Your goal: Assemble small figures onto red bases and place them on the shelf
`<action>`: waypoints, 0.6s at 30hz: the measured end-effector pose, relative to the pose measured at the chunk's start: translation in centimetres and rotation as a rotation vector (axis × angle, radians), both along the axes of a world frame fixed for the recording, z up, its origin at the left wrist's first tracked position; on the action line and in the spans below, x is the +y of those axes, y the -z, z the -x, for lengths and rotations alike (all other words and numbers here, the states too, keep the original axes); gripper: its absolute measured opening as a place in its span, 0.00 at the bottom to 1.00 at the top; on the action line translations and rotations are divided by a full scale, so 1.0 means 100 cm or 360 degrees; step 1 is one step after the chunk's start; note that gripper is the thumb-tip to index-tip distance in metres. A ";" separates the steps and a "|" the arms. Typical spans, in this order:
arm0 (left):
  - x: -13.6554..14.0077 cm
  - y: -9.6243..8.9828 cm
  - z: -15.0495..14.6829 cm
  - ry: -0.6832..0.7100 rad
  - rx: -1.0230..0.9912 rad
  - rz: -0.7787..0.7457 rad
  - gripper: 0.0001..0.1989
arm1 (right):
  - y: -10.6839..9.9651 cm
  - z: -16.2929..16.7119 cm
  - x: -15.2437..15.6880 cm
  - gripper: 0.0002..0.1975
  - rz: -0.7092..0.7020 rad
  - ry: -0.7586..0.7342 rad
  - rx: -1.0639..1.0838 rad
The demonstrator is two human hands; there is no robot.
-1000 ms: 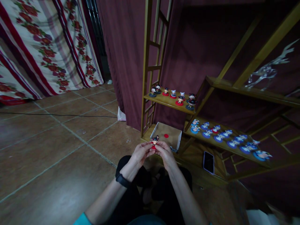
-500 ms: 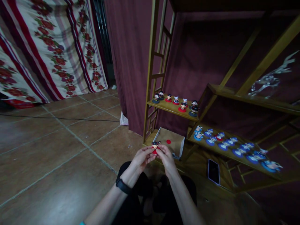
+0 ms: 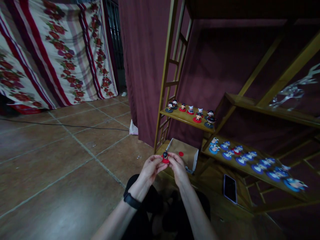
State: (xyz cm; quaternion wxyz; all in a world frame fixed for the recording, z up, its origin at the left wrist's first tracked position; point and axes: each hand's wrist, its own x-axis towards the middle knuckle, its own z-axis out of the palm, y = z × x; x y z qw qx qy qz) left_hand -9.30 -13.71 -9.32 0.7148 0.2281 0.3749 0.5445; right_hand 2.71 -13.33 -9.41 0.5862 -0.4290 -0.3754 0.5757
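Between my two hands is a small figurine (image 3: 165, 156) with black hair and a round red base. My left hand (image 3: 151, 168) pinches it from the left, thumb and fingers at the base. From the other side my right hand (image 3: 177, 164) grips the base's right edge. Just beyond my hands lies a shallow open cardboard box (image 3: 186, 151) with a red disc (image 3: 181, 154) inside. Farther up, a wooden shelf (image 3: 178, 114) bears several similar figurines on red or dark bases, one being a red-based figurine (image 3: 198, 117) at its front edge.
On the lower right shelf (image 3: 250, 166) stand several blue figurines (image 3: 242, 159), mostly on blue bases. A phone (image 3: 230, 188) lies below them. A clear deer-shaped ornament (image 3: 292, 93) occupies the upper right shelf. A black cable (image 3: 75, 126) crosses the tiled floor at left.
The figurine has turned in my fingers: its face pointed toward me before, and now mostly its dark hair shows. The view has shifted slightly, while both hands keep their hold.
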 end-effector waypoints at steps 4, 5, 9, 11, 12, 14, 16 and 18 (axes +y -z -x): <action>-0.002 -0.003 0.000 -0.0135 0.0034 -0.0050 0.10 | 0.000 0.002 0.000 0.13 -0.0015 -0.0027 0.0034; -0.002 -0.003 0.000 -0.0161 0.0043 -0.0063 0.10 | 0.000 0.002 0.000 0.13 -0.0021 -0.0044 0.0040; 0.001 -0.003 0.000 -0.0195 0.0083 -0.0115 0.08 | -0.003 0.002 -0.003 0.13 -0.0026 -0.0078 0.0025; 0.003 -0.003 0.000 -0.0179 0.0087 -0.0135 0.08 | -0.003 0.002 -0.005 0.13 -0.0009 -0.0056 0.0027; 0.003 -0.003 0.000 -0.0163 0.0084 -0.0150 0.08 | -0.003 0.002 -0.005 0.13 0.0001 -0.0039 0.0039; 0.001 -0.004 -0.001 -0.0112 0.0075 -0.0195 0.09 | -0.002 0.003 -0.005 0.13 0.0015 0.0002 0.0082; -0.002 -0.005 -0.004 -0.0052 0.0066 -0.0246 0.10 | 0.000 0.004 -0.006 0.14 0.0026 0.0038 0.0133; -0.004 -0.007 -0.006 -0.0018 0.0073 -0.0280 0.12 | 0.001 0.003 -0.008 0.14 0.0038 0.0056 0.0164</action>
